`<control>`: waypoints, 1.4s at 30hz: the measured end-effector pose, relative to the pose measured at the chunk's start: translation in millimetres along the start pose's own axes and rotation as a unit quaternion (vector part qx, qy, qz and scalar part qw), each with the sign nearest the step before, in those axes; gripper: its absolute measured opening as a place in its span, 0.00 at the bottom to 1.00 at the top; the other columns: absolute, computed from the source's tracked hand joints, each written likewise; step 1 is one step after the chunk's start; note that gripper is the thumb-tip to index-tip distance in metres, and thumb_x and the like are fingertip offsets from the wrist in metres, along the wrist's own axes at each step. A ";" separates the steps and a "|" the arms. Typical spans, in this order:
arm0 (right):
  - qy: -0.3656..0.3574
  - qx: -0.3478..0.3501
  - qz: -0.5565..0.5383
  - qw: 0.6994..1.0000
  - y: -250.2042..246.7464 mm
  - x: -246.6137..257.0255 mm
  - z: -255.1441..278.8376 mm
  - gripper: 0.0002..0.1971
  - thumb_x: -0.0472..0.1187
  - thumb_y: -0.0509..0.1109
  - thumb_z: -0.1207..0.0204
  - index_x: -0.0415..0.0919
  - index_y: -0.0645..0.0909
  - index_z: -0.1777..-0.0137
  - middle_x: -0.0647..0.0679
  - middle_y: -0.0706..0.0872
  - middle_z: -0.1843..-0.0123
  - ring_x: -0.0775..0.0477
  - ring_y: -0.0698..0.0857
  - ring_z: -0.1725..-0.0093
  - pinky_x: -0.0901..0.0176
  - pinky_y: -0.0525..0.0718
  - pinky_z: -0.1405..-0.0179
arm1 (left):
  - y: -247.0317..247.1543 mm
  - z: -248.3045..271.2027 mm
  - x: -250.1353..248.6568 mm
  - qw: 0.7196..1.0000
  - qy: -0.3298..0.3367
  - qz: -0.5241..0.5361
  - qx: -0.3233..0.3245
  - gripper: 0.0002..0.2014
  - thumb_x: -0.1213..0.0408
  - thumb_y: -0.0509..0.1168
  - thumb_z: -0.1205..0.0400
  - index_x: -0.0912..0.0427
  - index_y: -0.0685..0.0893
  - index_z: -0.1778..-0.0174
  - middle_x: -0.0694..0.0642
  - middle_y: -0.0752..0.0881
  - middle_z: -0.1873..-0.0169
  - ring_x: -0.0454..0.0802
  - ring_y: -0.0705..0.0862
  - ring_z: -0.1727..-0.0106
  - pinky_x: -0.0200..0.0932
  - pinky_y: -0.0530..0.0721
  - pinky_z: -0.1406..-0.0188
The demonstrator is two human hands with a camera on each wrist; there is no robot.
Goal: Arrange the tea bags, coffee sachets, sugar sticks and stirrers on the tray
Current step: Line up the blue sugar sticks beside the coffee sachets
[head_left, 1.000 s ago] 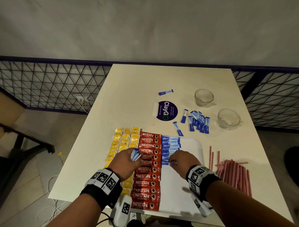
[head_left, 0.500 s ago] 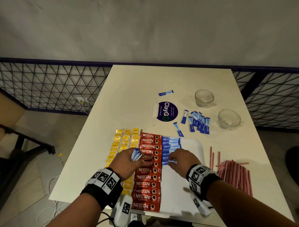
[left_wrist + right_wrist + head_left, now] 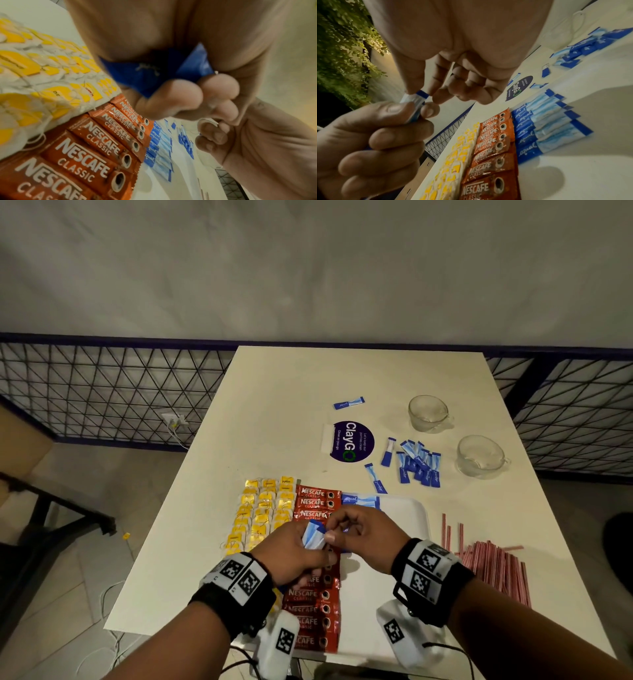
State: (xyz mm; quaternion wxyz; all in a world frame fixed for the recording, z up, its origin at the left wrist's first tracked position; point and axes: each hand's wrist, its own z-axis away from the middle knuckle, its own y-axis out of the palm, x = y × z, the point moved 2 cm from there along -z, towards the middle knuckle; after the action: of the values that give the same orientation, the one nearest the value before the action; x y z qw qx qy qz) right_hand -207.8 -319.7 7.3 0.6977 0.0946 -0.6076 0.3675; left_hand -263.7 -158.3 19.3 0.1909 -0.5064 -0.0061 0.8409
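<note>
My left hand [image 3: 305, 546] grips a small bundle of blue sugar sticks [image 3: 313, 537] above the red coffee sachets [image 3: 317, 503]. My right hand [image 3: 334, 530] pinches the blue end of one stick [image 3: 422, 94] in that bundle between thumb and forefinger. The white tray [image 3: 416, 510] carries yellow tea bags [image 3: 263, 508] on its left, the coffee sachet column in the middle and a short row of sugar sticks [image 3: 363, 501] beside it. Red stirrers [image 3: 493, 563] lie on the table to the right of the tray.
A loose pile of sugar sticks [image 3: 416, 462] lies behind the tray, and a single stick [image 3: 348, 402] farther back. Two glass cups [image 3: 428, 412] [image 3: 479, 455] stand at the back right. A round purple sticker [image 3: 349, 441] is on the table. A black mesh railing runs behind.
My right hand has lifted off the sugar stick row on the tray and moved left to the bundle. My left hand has risen slightly to meet it.
</note>
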 end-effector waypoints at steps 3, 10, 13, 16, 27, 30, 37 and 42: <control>-0.010 0.021 -0.005 1.000 -1.2 6.6 3.6 0.07 0.45 0.75 0.25 0.58 0.83 0.62 0.57 0.86 0.61 0.61 0.82 0.65 0.63 0.80 0.58 | 2.2 3.1 -1.3 0.998 0.001 0.067 0.022 0.05 0.66 0.72 0.22 0.58 0.82 0.61 0.58 0.83 0.75 0.51 0.75 0.82 0.39 0.75 0.82; 0.027 -0.030 -0.103 0.994 -15.1 13.1 7.7 0.05 0.38 0.69 0.20 0.41 0.81 0.58 0.48 0.86 0.70 0.58 0.77 0.76 0.67 0.75 0.73 | -9.8 6.5 9.6 0.988 0.028 0.145 -0.052 0.13 0.54 0.76 0.25 0.59 0.83 0.60 0.59 0.87 0.70 0.48 0.72 0.85 0.37 0.71 0.83; 0.044 -0.046 -0.152 0.986 -15.5 17.4 10.0 0.08 0.40 0.68 0.20 0.36 0.80 0.57 0.44 0.87 0.68 0.52 0.78 0.76 0.66 0.77 0.74 | -7.9 4.2 6.3 0.991 0.053 0.029 -0.118 0.06 0.61 0.73 0.21 0.57 0.83 0.59 0.45 0.80 0.81 0.40 0.71 0.84 0.38 0.71 0.80; 0.055 -0.070 -0.150 0.985 -16.7 15.5 10.4 0.05 0.34 0.69 0.21 0.37 0.81 0.58 0.44 0.89 0.66 0.51 0.81 0.74 0.64 0.81 0.70 | -5.5 1.8 9.5 0.983 0.059 0.073 -0.160 0.05 0.61 0.70 0.20 0.59 0.85 0.54 0.47 0.76 0.83 0.45 0.70 0.83 0.39 0.70 0.80; 0.144 -0.096 -0.035 0.984 -28.6 -24.8 19.6 0.04 0.37 0.70 0.22 0.41 0.83 0.58 0.54 0.81 0.76 0.54 0.79 0.75 0.60 0.76 0.70 | -5.8 -12.4 21.1 0.977 0.045 0.024 -0.205 0.03 0.64 0.73 0.22 0.52 0.86 0.56 0.43 0.81 0.79 0.37 0.74 0.81 0.40 0.74 0.74; 0.192 -0.102 -0.009 0.976 -38.9 -53.8 26.2 0.06 0.36 0.69 0.23 0.43 0.82 0.61 0.52 0.82 0.75 0.53 0.79 0.76 0.61 0.74 0.72 | -12.1 -10.8 28.4 0.973 0.029 0.005 -0.229 0.04 0.64 0.73 0.22 0.52 0.85 0.56 0.45 0.81 0.76 0.37 0.75 0.81 0.36 0.74 0.76; 0.264 -0.081 0.070 0.959 -27.5 -89.7 29.2 0.10 0.36 0.70 0.26 0.48 0.83 0.68 0.49 0.88 0.66 0.50 0.81 0.74 0.60 0.81 0.70 | -16.6 -4.1 36.9 0.970 0.011 0.007 -0.242 0.04 0.64 0.73 0.22 0.53 0.86 0.55 0.47 0.81 0.74 0.38 0.74 0.82 0.37 0.73 0.77; 0.282 -0.099 0.149 0.943 -18.8 -97.0 18.1 0.04 0.46 0.73 0.27 0.51 0.83 0.63 0.53 0.89 0.56 0.48 0.86 0.54 0.55 0.86 0.49 | -16.9 1.1 38.9 0.972 0.005 0.005 -0.235 0.04 0.63 0.73 0.22 0.54 0.86 0.54 0.49 0.83 0.72 0.38 0.73 0.83 0.36 0.72 0.78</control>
State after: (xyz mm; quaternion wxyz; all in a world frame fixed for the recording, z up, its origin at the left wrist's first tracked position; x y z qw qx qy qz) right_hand -209.3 -382.2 -71.4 0.7833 -0.1741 -0.4265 0.4174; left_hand -275.5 -129.7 -9.7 0.0625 -0.5417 -0.2001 0.8140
